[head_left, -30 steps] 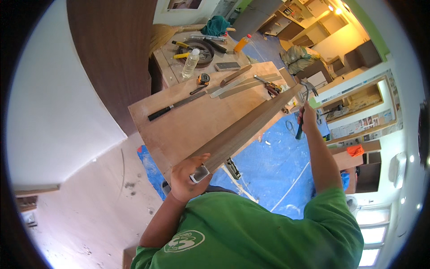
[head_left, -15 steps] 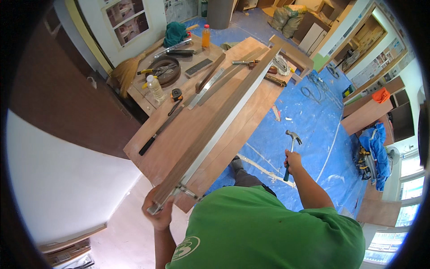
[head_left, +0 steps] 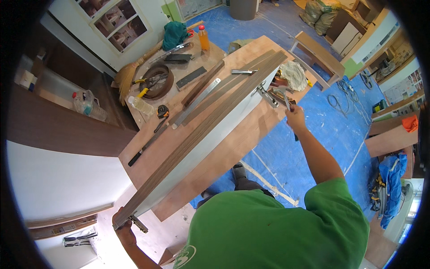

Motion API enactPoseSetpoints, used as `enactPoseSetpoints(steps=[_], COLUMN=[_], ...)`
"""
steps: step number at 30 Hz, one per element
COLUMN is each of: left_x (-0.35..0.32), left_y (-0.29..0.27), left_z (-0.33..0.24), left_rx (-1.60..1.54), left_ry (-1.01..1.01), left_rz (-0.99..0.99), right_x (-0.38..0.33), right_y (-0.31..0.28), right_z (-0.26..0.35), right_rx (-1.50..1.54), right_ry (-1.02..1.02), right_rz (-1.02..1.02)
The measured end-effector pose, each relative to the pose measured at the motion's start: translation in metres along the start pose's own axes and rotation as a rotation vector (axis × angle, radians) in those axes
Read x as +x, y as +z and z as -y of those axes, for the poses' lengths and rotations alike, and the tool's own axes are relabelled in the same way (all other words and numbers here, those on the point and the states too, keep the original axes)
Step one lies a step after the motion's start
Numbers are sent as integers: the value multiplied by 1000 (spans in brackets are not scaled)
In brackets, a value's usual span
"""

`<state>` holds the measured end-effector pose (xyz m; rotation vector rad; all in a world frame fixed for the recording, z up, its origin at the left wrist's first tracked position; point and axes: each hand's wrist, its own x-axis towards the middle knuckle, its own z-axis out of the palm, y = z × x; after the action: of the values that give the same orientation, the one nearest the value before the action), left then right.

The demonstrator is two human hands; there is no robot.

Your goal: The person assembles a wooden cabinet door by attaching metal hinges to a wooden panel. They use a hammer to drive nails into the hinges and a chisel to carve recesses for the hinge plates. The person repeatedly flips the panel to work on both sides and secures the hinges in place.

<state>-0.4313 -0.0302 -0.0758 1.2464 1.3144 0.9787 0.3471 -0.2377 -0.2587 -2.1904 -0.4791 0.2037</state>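
Left hand is clamped around the near end of a long panel, which runs slantwise up and away from it over the wooden counter, brown edge uppermost and white face toward the person. Just right of that hand, a metal hinge juts from the white face. Farther beyond the left hand, across the panel, lie a clear bottle, an orange-and-black tape measure and a flat metal strip. Over on the right, a second hinge sticks out near the panel's far end, just left of the right hand. Those right fingers are closed around a hammer. A pale crumpled cloth sits beyond the right hand, and blue sheeting covers the floor below it.
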Motion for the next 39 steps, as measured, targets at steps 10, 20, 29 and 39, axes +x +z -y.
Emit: enactPoseSetpoints(steps=[10, 20, 29, 39], left_x=[-33, -38, -30, -24], left_y=[2, 8, -11, 31], left_z=[11, 17, 21, 4], left_rx=[-98, -42, -3, -103], left_ry=[-12, -55, -48, -13], left_rz=[-308, -363, -279, -327], right_x=[173, 283, 282, 236], right_y=[47, 121, 153, 110], right_z=[65, 68, 101, 95], right_rx=[-317, -433, -551, -27], right_ry=[-84, -293, -425, -238], right_rz=[137, 343, 362, 251])
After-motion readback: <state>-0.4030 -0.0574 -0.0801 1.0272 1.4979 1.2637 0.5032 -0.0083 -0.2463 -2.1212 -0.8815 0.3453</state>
